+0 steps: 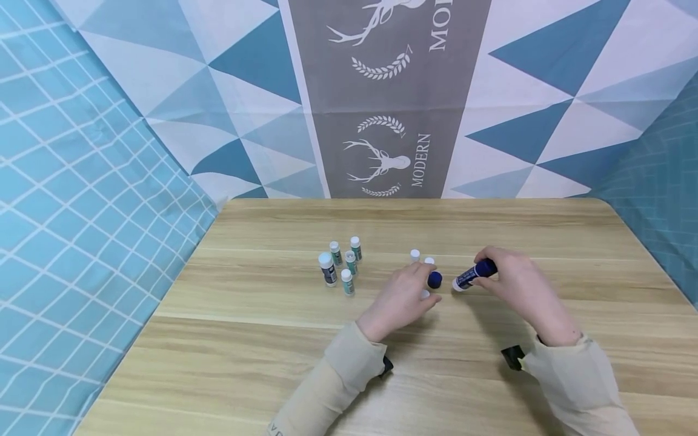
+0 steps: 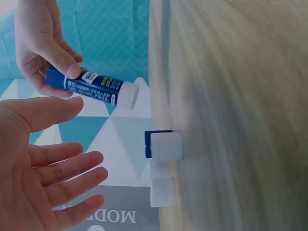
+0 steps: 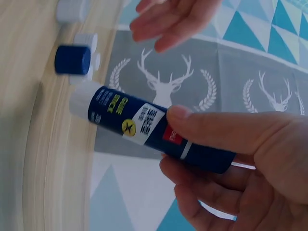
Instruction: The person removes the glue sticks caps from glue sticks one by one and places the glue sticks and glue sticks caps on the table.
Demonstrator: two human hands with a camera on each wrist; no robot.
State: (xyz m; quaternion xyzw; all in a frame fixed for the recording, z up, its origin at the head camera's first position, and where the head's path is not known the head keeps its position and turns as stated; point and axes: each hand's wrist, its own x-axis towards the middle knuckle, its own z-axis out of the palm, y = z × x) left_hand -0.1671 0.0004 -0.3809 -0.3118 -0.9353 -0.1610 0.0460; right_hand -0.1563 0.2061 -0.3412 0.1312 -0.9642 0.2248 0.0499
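Observation:
My right hand (image 1: 518,281) grips a dark blue glue stick (image 3: 130,115) between thumb and fingers. The stick tilts, its white end (image 2: 128,95) pointing down toward the table in the head view. My left hand (image 1: 400,293) is to its left with fingers spread, holding nothing; the left wrist view shows its bare palm. Close by the left fingers are a dark blue cap (image 1: 434,280) and several white caps (image 2: 167,147), one partly hidden by that hand in the head view.
Left of the hands a group of small upright tubes (image 1: 348,283) with white tops and teal labels stands on the wooden table (image 1: 229,363). Beside them is a larger dark blue tube (image 1: 328,270) with a white top. Patterned cloth (image 1: 382,91) hangs behind the table.

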